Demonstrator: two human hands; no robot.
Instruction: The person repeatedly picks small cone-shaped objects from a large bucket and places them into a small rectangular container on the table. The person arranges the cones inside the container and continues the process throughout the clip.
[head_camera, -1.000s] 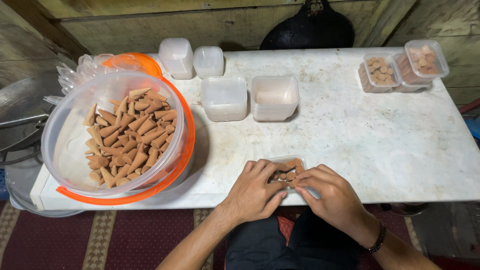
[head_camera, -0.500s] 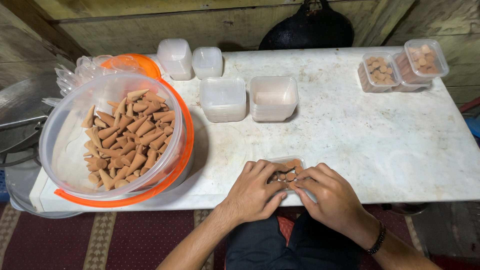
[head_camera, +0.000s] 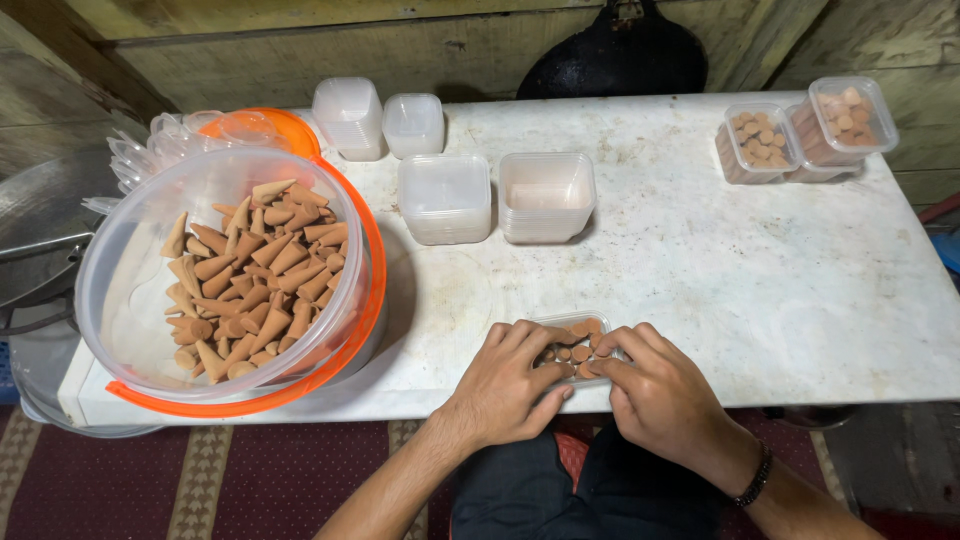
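The left hand (head_camera: 505, 385) and right hand (head_camera: 660, 395) cover most of the small clear box (head_camera: 572, 325), so only its far rim and a few brown cones (head_camera: 578, 352) show between the fingers. Whether the fingertips pinch a cone cannot be told. The near table edge (head_camera: 400, 400) disappears behind both wrists. The dark round pan (head_camera: 620, 60) is cut off by the top edge. The metal tray (head_camera: 40, 230) runs out at the left.

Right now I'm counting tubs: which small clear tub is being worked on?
The small tub at the table's near edge, between both hands; the others stand untouched farther back.
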